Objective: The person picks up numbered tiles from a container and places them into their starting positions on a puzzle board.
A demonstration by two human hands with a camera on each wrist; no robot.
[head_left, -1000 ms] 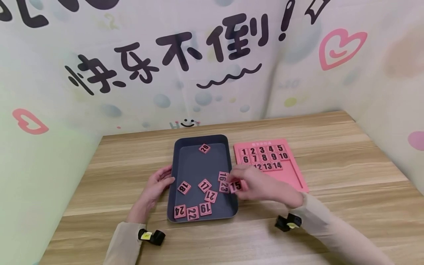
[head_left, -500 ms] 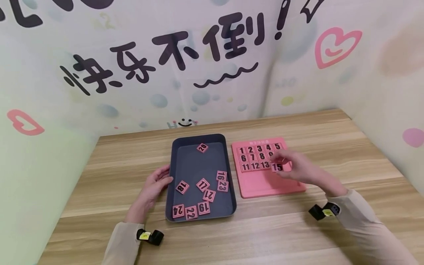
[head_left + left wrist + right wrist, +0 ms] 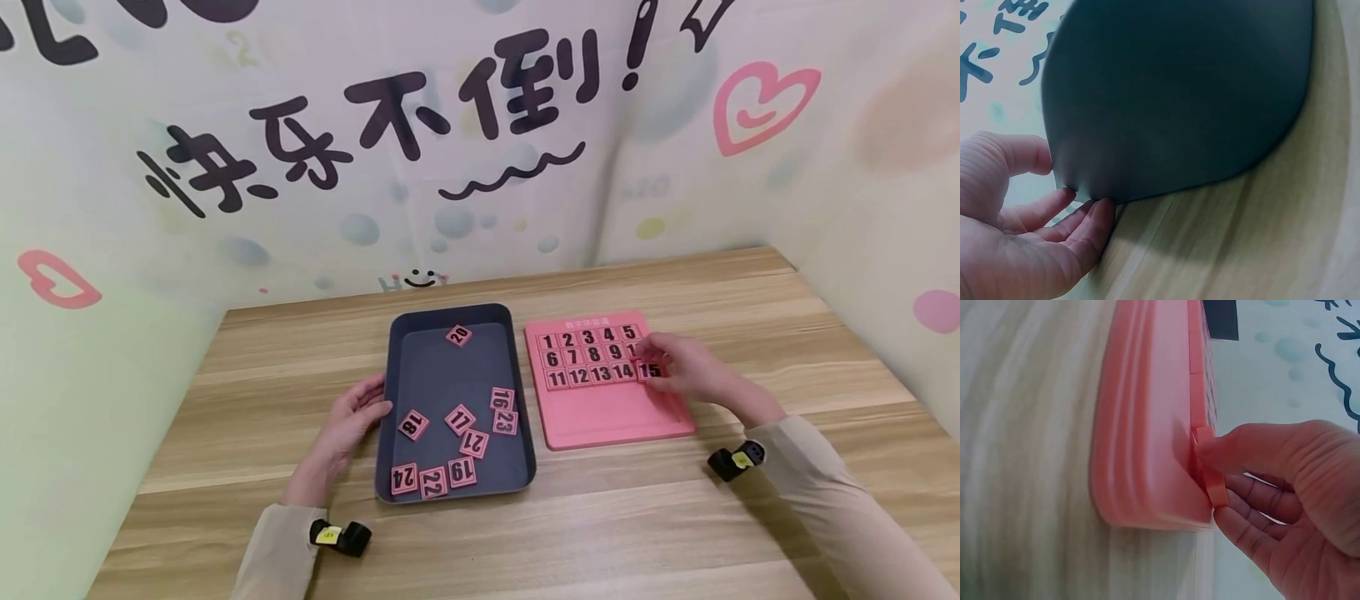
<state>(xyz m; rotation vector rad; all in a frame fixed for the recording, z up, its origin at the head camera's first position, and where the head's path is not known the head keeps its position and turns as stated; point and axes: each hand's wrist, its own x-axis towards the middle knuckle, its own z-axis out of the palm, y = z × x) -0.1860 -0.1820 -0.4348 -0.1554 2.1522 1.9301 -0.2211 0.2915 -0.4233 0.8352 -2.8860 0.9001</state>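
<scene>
With the right hand (image 3: 686,367), I pinch a pink tile marked 15 (image 3: 649,372) between thumb and fingers. This tile (image 3: 1215,486) tilts against the right end of the third row on the pink number board (image 3: 600,421), next to tile 14 (image 3: 622,372). Rows 1–5, 6–10 and 11–14 lie in order; my fingers partly cover tile 10. My left hand (image 3: 352,421) holds the left side of a dark grey tray (image 3: 450,379), its thumb at the rim and its fingertips low on the outer wall (image 3: 1179,106).
Inside the tray lie several loose tiles, among them 20 (image 3: 458,335), 18 (image 3: 413,425) and 24 (image 3: 404,478). Tile 16 (image 3: 502,399) touches tile 23. The wooden table (image 3: 585,525) meets a printed wall cloth (image 3: 480,225) behind.
My right hand has carried tile 15 rightward from the tray's right edge to the third row's right end and lowered it there. The left hand has stayed at the tray.
</scene>
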